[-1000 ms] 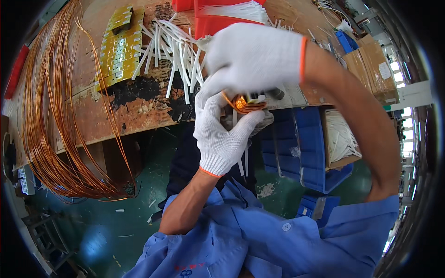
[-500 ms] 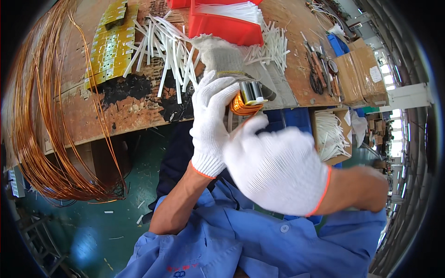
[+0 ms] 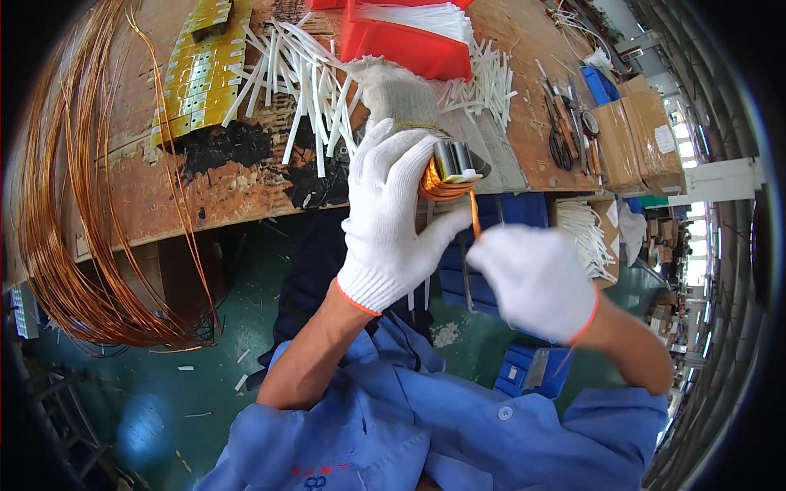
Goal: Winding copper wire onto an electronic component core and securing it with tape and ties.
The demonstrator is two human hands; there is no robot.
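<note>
A small coil of copper wire (image 3: 442, 185) wound around a frame with dark, shiny cylinders (image 3: 451, 159) sits at the table's front edge. My left hand (image 3: 391, 209), in a white knit glove, steadies the coil from its left side; its fingers curl behind it and its thumb reaches to the wire below. From the coil a bundle of copper wire (image 3: 476, 214) runs down to my right hand (image 3: 536, 282). That gloved hand is closed on the wire and smeared by motion. Behind the coil lies a grey cloth pad (image 3: 401, 100).
Long copper wire hanks (image 3: 90, 278) hang over the table's left edge. White tubes (image 3: 307, 98) lie loose near yellow boards (image 3: 196, 90) and a red bin (image 3: 409, 41). Hand tools (image 3: 565, 123) and cardboard boxes (image 3: 643, 135) are at right. Below stands a blue bin (image 3: 532, 368).
My right hand has moved down and right, away from the coil, drawing the wire out. My left thumb now stretches out toward the wire. The view has shifted slightly.
</note>
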